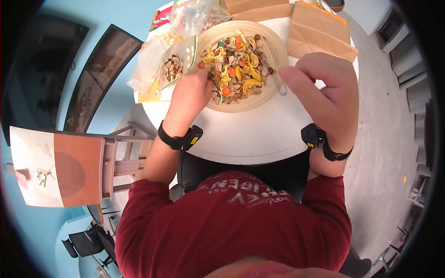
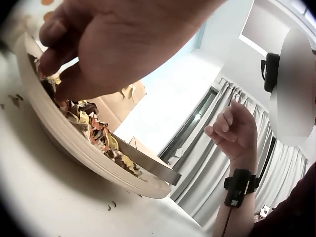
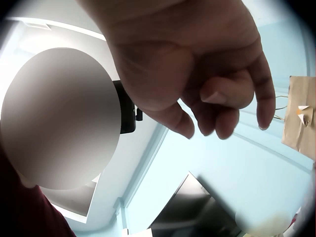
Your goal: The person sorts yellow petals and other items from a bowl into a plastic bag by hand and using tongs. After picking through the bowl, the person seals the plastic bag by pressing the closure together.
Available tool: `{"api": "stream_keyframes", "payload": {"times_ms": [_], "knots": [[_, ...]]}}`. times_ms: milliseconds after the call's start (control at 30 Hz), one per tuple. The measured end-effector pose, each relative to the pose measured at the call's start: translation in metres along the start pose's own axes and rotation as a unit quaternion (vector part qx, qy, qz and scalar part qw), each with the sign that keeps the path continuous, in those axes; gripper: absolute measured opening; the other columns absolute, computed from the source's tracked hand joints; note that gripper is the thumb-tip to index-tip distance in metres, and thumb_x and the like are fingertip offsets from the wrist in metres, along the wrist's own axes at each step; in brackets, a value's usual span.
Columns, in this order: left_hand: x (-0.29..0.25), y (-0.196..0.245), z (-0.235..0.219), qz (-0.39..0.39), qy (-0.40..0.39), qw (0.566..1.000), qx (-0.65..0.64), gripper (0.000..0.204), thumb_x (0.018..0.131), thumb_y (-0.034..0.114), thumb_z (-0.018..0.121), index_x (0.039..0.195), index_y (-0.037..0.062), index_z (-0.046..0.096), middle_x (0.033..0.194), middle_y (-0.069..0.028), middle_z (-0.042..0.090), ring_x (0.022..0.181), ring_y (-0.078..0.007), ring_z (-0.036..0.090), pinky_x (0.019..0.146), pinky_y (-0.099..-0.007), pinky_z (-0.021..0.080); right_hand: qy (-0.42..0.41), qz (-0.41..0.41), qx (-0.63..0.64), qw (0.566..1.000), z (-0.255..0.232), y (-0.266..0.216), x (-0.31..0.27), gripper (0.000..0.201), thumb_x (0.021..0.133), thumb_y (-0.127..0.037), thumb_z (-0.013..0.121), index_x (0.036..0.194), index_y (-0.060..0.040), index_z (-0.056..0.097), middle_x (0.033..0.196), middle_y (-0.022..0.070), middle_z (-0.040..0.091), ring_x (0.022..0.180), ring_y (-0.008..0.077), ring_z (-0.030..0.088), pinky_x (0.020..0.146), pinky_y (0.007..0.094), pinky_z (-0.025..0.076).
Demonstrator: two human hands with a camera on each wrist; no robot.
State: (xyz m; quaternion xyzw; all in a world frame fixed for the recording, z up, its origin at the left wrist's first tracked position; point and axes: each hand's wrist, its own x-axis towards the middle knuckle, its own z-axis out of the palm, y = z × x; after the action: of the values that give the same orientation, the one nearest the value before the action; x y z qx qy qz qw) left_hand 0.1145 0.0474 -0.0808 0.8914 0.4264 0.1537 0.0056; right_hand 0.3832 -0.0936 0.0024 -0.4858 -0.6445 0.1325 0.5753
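A round light-wood plate [image 1: 274, 42] holds a heap of dried flower and petal pieces [image 1: 238, 69] in yellow, orange, brown and teal. My left hand [image 1: 191, 92] reaches over the plate's left edge with its fingertips down among the pieces. In the left wrist view, the curled fingers and thumb of the left hand [image 2: 106, 54] meet the mix close inside the rim; I cannot tell whether they pinch a piece. My right hand [image 1: 329, 90] is raised near the plate's right side. Its fingers hang loosely bent with nothing in them, as the right wrist view of that hand [image 3: 197, 69] shows.
A clear zip bag [image 1: 175, 69] with brownish dried pieces lies left of the plate. More plastic bags [image 1: 197, 18] are behind it. Brown paper bags [image 1: 320, 32] stand at the back right. A flat metal handle [image 2: 153, 165] lies across the plate's edge on the white table [image 1: 232, 139].
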Motion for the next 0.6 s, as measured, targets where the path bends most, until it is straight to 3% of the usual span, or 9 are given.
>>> {"api": "stream_keyframes", "payload": {"times_ms": [67, 267, 400, 467, 567, 600], "knots": [[0.006, 0.000, 0.005, -0.035, -0.014, 0.999, 0.008, 0.027, 0.084, 0.008, 0.069, 0.109, -0.0027, 0.071, 0.093, -0.0269, 0.070, 0.088, -0.0465, 0.068, 0.078, -0.0530, 0.055, -0.008, 0.009, -0.027, 1.000, 0.002, 0.007, 0.002, 0.029, 0.089, -0.018, 0.079, 0.070, 0.0007, 0.067, 0.054, 0.0069, 0.053, 0.050, 0.0178, 0.048, 0.050, 0.0337, 0.036], [0.016, -0.009, 0.022, -0.025, -0.028, 0.999, 0.010, 0.029, 0.083, 0.006, 0.067, 0.110, -0.0031, 0.071, 0.097, -0.0269, 0.070, 0.090, -0.0454, 0.069, 0.081, -0.0523, 0.056, -0.013, 0.013, -0.051, 0.999, 0.003, 0.013, 0.004, 0.031, 0.089, -0.019, 0.080, 0.070, 0.0007, 0.067, 0.055, 0.0087, 0.053, 0.048, 0.0197, 0.048, 0.049, 0.0346, 0.036], [0.009, 0.005, 0.009, -0.013, 0.020, 0.999, -0.038, 0.030, 0.084, 0.009, 0.070, 0.112, -0.0029, 0.072, 0.099, -0.0256, 0.071, 0.088, -0.0447, 0.068, 0.081, -0.0509, 0.056, -0.008, 0.010, -0.058, 0.998, 0.000, 0.012, 0.004, 0.030, 0.089, -0.019, 0.080, 0.071, 0.0008, 0.067, 0.056, 0.0089, 0.054, 0.048, 0.0196, 0.049, 0.049, 0.0343, 0.036], [0.003, 0.026, -0.021, 0.009, 0.066, 0.993, -0.099, 0.031, 0.085, 0.011, 0.072, 0.112, -0.0036, 0.072, 0.100, -0.0252, 0.072, 0.088, -0.0448, 0.068, 0.082, -0.0502, 0.056, 0.002, 0.006, -0.065, 0.998, 0.000, 0.011, 0.004, 0.029, 0.089, -0.018, 0.080, 0.071, 0.0008, 0.067, 0.056, 0.0088, 0.054, 0.049, 0.0196, 0.049, 0.049, 0.0342, 0.036], [0.005, 0.026, -0.053, 0.003, 0.130, 0.987, -0.097, 0.029, 0.085, 0.009, 0.072, 0.110, -0.0042, 0.070, 0.098, -0.0246, 0.070, 0.089, -0.0444, 0.068, 0.078, -0.0499, 0.057, 0.008, 0.011, -0.061, 0.998, 0.001, 0.010, 0.003, 0.029, 0.089, -0.018, 0.080, 0.071, 0.0006, 0.067, 0.056, 0.0087, 0.054, 0.049, 0.0198, 0.049, 0.050, 0.0344, 0.037], [0.006, 0.017, -0.054, -0.010, 0.143, 0.989, -0.035, 0.028, 0.085, 0.009, 0.072, 0.110, -0.0039, 0.070, 0.098, -0.0239, 0.071, 0.089, -0.0436, 0.068, 0.078, -0.0492, 0.057, 0.008, 0.013, -0.056, 0.998, 0.002, 0.010, 0.003, 0.028, 0.088, -0.018, 0.080, 0.071, 0.0006, 0.067, 0.056, 0.0086, 0.054, 0.049, 0.0198, 0.049, 0.050, 0.0346, 0.037]]}}
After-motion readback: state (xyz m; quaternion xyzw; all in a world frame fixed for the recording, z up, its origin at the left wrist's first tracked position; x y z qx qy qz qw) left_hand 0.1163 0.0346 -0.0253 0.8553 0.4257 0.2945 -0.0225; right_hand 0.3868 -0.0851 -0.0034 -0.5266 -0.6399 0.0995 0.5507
